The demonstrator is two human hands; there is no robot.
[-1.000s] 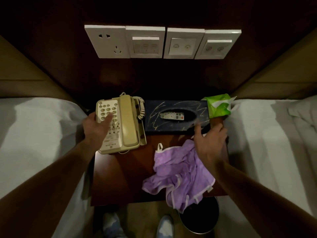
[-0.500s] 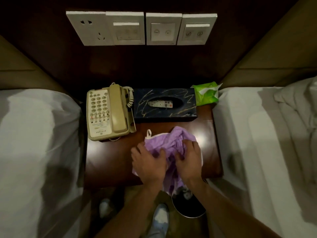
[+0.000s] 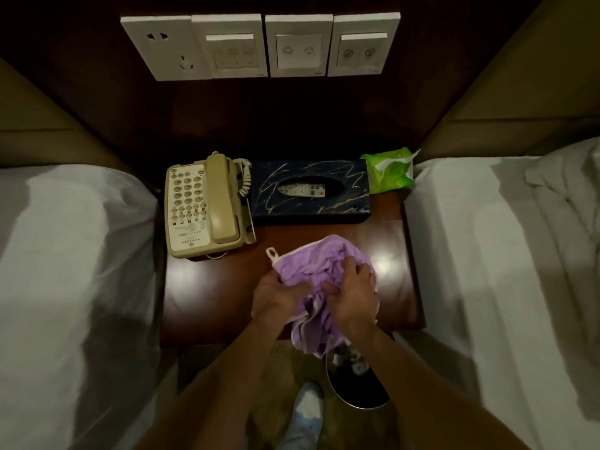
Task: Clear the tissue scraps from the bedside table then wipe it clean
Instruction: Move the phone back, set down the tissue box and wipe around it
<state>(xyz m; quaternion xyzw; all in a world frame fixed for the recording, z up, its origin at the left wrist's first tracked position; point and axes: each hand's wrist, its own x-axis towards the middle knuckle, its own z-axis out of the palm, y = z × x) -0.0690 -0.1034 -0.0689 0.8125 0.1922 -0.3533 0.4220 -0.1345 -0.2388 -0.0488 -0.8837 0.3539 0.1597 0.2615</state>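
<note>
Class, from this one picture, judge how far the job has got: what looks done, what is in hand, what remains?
Done: no tissue scraps show on the bedside table; white scraps lie in the bin. In hand: left hand and right hand both grip the bunched purple cloth on the tabletop. Left: the wiping itself, probably also around the phone and tissue box.

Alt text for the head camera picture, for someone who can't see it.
The left hand and right hand grip a crumpled purple cloth on a dark wooden bedside table. Behind it sit a beige phone, a dark tissue box and a green packet; a bin stands below.
</note>
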